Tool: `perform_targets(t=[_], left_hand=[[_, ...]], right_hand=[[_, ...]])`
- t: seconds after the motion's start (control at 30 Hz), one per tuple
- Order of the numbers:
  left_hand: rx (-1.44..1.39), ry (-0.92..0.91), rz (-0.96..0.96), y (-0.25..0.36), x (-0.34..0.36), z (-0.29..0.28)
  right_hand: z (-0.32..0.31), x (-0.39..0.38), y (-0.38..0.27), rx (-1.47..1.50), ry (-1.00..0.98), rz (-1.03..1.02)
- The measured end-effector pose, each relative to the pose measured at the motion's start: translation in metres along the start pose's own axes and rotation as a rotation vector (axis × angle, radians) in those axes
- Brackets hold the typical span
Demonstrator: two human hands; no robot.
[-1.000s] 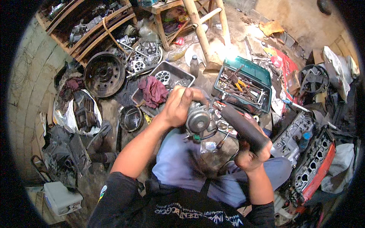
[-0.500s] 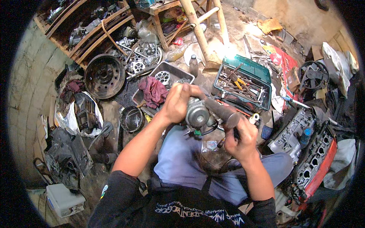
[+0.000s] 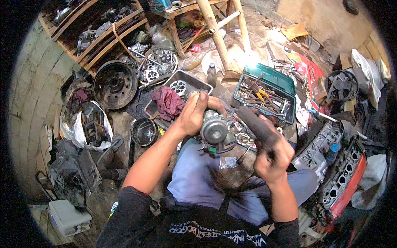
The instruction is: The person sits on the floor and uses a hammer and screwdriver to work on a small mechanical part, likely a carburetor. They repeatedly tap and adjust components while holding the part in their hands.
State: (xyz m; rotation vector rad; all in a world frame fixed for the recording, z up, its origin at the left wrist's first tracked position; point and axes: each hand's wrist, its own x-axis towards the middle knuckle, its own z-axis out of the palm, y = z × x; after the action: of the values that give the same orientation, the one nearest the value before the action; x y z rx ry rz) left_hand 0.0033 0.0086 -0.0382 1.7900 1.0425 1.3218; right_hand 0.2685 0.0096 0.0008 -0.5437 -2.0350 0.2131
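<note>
Above my lap, my left hand [image 3: 193, 115] is wrapped round a carburetor [image 3: 215, 130], a silver metal body with a round cap facing me and a small green part at its lower edge. Close on its right, my right hand [image 3: 273, 159] grips a dark grey, thick tube-shaped piece [image 3: 261, 129]. This piece slants up and left, its narrower end near the carburetor's right side. Whether that end touches the carburetor I cannot tell. Below them on the floor lie a screwdriver [image 3: 243, 157] and a small clear plastic bag [image 3: 228, 162].
Ahead stands an open green toolbox [image 3: 264, 93] full of tools. A grey tray [image 3: 192, 77] holds a maroon rag [image 3: 167, 103]. To the left are a wheel rim [image 3: 115, 84] and a round black pan [image 3: 144, 131]; to the right, metal engine parts [image 3: 318, 144].
My right hand has moved right and slightly down with the dark tube-shaped piece, away from the carburetor. The left hand stays nearly in place with the carburetor.
</note>
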Motion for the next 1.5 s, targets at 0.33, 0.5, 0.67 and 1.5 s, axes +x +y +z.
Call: perform_targets(t=[0.33,0.5,0.67,1.5], left_hand=[[-0.107,0.069,-0.066,0.007,-0.001,-0.002],[0.025,0.032,-0.006,0.008,-0.003,0.003],[0.059,0.050,-0.032,0.009,0.002,0.005],[0.009,0.085,0.036,0.001,-0.010,-0.005]], right_hand=[[0.007,-0.012,0.003,-0.011,-0.083,0.145],[-0.004,-0.011,-0.017,0.008,-0.063,0.039],[0.012,-0.018,0.001,0.034,-0.095,0.097],[0.000,-0.014,0.002,0.021,-0.008,0.192]])
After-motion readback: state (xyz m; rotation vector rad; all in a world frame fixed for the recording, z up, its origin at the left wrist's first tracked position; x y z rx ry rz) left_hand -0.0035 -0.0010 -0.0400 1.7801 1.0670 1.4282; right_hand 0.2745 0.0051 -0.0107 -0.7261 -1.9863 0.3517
